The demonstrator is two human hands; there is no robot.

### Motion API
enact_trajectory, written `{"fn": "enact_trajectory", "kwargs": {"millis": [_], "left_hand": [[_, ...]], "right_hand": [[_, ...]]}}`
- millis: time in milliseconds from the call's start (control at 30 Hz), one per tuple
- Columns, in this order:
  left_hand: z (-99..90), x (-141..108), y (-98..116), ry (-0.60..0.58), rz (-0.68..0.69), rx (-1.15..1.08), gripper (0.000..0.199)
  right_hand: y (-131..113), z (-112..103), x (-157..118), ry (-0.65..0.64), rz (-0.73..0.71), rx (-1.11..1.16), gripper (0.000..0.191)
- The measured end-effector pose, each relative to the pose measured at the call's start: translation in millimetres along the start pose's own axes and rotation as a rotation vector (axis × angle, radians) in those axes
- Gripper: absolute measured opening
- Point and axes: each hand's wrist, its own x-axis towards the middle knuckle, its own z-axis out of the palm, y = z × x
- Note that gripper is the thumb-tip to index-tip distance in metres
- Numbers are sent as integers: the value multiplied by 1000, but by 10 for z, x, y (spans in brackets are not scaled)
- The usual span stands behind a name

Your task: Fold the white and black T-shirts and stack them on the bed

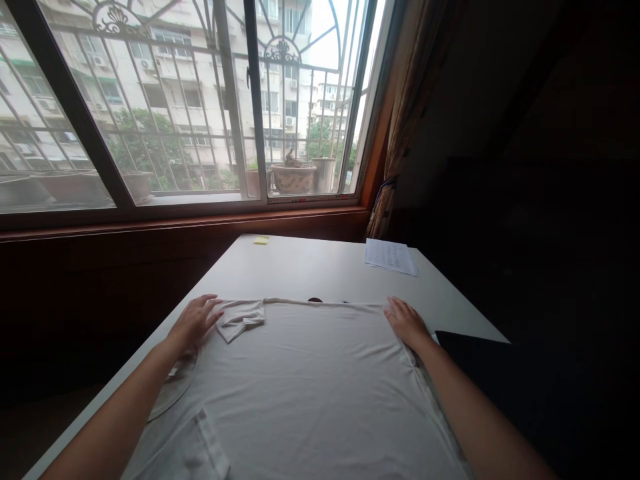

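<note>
A white garment [310, 373] lies spread over the white table, its far edge running straight between my hands. One sleeve is folded inward at its far left corner. My left hand [196, 319] is beside that corner, fingers apart, the fingertips touching the cloth. At the far right corner, my right hand [406, 320] rests on the cloth with its fingers stretched out and slightly spread. Another folded flap of cloth lies at the near left.
The white table [310, 267] bears a yellow note [261, 240] and printed sheets [390, 256] at its far side. A round clear object [175, 383] is beneath my left forearm. A dark flat object [480, 373] lies right. Beyond stands a barred window.
</note>
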Motion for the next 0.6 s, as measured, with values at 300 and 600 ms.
{"fn": "enact_trajectory", "kwargs": {"millis": [300, 600], "left_hand": [[-206, -136, 893, -141, 213, 154, 16], [-266, -291, 885, -69, 117, 245, 15]], "right_hand": [[-554, -366, -148, 213, -179, 78, 34], [-2418, -387, -478, 78, -679, 214, 12]]}}
